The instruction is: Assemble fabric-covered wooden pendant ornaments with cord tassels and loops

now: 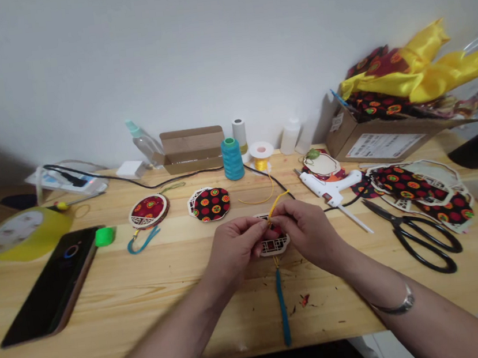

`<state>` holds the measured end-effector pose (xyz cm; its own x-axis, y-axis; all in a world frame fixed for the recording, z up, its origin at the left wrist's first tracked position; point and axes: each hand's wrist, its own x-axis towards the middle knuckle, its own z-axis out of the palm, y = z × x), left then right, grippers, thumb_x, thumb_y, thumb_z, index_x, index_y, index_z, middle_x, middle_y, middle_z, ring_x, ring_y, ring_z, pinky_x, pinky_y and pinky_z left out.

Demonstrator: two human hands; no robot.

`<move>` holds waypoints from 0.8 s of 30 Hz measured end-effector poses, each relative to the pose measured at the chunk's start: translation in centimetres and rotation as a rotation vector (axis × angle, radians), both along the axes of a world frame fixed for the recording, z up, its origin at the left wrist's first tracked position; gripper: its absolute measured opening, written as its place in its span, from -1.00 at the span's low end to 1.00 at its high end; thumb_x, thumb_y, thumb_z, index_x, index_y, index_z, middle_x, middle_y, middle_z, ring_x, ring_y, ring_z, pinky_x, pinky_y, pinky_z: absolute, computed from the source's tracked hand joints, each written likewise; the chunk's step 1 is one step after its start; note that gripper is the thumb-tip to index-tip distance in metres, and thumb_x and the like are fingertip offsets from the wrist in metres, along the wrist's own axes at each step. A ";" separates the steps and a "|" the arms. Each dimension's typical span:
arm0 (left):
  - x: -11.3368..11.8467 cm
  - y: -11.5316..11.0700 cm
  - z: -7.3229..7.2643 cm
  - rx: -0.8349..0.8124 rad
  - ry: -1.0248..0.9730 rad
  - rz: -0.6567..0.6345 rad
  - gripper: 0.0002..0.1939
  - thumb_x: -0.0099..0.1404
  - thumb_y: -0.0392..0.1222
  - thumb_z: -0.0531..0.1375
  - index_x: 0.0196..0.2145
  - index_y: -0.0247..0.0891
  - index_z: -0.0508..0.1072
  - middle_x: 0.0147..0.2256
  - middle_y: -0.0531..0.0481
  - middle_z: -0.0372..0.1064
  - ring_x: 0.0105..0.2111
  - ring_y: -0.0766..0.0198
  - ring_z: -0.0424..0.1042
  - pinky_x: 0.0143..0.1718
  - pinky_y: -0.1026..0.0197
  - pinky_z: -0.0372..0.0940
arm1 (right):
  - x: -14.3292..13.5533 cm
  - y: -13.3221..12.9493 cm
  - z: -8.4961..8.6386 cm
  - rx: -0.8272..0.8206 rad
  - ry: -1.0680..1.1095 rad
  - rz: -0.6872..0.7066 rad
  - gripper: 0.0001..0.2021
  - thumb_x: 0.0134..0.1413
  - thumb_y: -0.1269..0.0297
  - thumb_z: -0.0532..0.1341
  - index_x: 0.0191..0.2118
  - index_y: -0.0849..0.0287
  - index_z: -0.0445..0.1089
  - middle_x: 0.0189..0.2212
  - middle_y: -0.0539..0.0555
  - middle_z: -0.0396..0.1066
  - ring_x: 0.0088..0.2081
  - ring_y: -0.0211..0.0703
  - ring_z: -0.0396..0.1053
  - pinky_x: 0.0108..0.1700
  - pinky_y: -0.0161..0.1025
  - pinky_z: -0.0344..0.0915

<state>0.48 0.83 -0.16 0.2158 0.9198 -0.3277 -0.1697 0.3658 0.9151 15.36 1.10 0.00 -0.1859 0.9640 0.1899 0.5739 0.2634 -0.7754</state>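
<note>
Both my hands meet over a wooden lattice ornament in the middle of the table. A yellow cord rises from between my fingertips. My left hand pinches the cord from the left, thumb and forefinger together. From the right, my right hand pinches it too, close to the other fingertips. The exact grip points are partly hidden by my fingers. Below the ornament hangs a blue tassel on a short yellow loop, lying towards the table's front edge.
Right of my hands lie a white glue gun, black scissors and patterned fabric pieces. Behind stand a blue thread cone and a yellow cord spool. A phone and finished-looking round ornament lie left.
</note>
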 end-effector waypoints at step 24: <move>-0.7 0.7 -0.1 -0.264 -0.320 -0.084 -0.87 0.04 -0.29 0.26 -0.54 -0.45 0.48 -0.54 -0.05 0.38 -0.68 0.57 0.13 -0.74 0.49 -0.15 | -0.1 0.0 0.1 0.047 0.055 0.060 -0.83 0.05 0.50 0.11 -0.51 0.17 0.31 -0.57 -0.06 0.33 -0.49 -0.31 0.26 -0.39 -0.36 0.15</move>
